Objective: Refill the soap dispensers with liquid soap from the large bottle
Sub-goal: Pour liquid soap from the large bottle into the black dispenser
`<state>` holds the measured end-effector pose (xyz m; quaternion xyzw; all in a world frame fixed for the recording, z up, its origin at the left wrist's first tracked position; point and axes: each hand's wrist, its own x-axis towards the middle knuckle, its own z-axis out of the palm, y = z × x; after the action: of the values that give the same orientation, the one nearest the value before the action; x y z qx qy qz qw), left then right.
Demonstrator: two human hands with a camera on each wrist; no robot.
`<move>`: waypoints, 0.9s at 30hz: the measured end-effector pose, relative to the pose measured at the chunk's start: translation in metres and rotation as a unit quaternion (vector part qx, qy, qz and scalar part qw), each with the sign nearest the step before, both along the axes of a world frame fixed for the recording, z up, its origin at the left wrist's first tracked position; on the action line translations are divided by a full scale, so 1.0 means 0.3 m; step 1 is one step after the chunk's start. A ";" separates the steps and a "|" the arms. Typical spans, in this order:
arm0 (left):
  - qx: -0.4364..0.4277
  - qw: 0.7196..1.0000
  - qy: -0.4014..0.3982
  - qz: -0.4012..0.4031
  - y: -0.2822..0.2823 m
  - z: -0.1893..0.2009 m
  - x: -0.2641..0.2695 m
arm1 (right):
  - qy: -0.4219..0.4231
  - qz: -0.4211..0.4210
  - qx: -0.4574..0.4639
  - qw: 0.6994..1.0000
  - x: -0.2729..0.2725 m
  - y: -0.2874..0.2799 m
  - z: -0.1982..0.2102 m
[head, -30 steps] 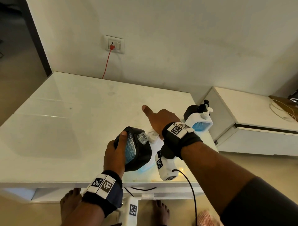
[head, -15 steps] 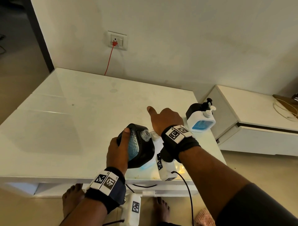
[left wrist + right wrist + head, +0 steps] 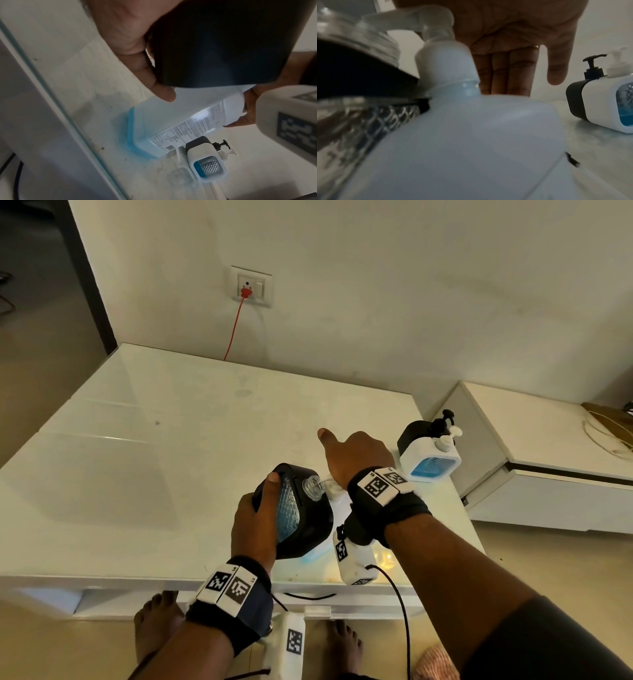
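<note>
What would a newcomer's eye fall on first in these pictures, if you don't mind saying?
Probably the black dispenser, pump off and tilted in the left hand near the table's front edge, its clear neck beside the large bottle's pump nozzle. The right hand holds that white bottle. Farther right stand a white dispenser and another black one.

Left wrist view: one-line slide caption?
Left hand grips a black dispenser over the large bottle, steadied by the right hand.
</note>
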<state>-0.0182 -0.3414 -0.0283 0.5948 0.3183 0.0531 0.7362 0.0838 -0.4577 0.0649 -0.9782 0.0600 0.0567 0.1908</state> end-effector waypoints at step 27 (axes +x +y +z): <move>0.007 1.000 -0.004 0.002 0.003 0.010 -0.003 | 0.052 0.059 -0.015 0.997 0.009 0.012 0.051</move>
<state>-0.0191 -0.3404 -0.0254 0.5995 0.3159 0.0589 0.7330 0.0865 -0.4541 0.0803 -0.9784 0.0133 0.1177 0.1695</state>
